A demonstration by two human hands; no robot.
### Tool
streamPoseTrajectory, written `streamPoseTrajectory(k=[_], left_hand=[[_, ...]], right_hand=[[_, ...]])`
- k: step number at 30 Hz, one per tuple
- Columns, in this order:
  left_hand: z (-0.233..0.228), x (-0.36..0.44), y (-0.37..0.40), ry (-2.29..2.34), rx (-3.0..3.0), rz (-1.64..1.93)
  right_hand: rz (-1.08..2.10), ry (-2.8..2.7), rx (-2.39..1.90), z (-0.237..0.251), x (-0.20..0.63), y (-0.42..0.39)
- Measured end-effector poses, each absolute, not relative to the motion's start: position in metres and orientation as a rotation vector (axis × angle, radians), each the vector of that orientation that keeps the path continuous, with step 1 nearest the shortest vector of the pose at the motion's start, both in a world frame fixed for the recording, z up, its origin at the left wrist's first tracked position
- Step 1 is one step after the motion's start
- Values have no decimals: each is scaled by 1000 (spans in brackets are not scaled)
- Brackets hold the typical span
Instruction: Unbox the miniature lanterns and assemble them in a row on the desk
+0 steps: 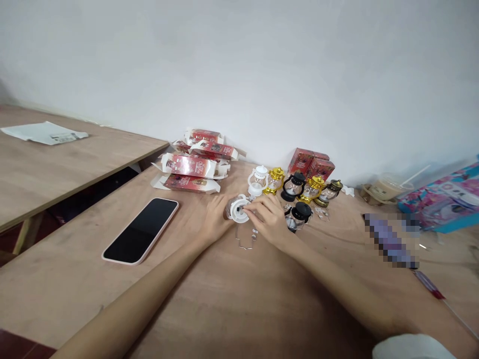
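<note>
White lantern (238,209), both hands' fingers (258,213) gripping

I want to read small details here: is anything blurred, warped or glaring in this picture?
Head view: soft even light, faint shadows; a pixelated patch masks something on the table; the white lantern between the left hand and right hand is small and soft; table edges bow; phone screen without glare.

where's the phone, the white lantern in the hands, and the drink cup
phone (141,230), head view, middle of its dark screen
white lantern (238,210), head view, its round white base
drink cup (389,188), head view, its side
</note>
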State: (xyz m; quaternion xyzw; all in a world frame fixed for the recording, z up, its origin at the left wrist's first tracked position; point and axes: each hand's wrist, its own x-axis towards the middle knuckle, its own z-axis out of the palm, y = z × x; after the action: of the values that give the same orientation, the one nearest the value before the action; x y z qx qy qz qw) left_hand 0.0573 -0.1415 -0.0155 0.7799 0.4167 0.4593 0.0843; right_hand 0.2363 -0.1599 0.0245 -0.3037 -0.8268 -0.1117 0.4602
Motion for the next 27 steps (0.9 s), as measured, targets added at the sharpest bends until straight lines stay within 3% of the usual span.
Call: streamPoseTrajectory(k=[5,9,16,21,27], left_hand=[[-16,56,-141,1296,2252,1378],[-16,56,-141,1354,2202,1360],[-15,56,-142,1328,2224,1360],[-16,56,-140,1322,2255,1368],[-18,56,-139,1336,2271,1346]], right_hand=[[-236,-2075,-765,25,252,-167],[-219,-2449,-673,19,271,-171],[-411,-2711,-618,9,280,-170],[-495,-2709,-525,12,276,-167],[-304,-2341,-586,34,263,-164]])
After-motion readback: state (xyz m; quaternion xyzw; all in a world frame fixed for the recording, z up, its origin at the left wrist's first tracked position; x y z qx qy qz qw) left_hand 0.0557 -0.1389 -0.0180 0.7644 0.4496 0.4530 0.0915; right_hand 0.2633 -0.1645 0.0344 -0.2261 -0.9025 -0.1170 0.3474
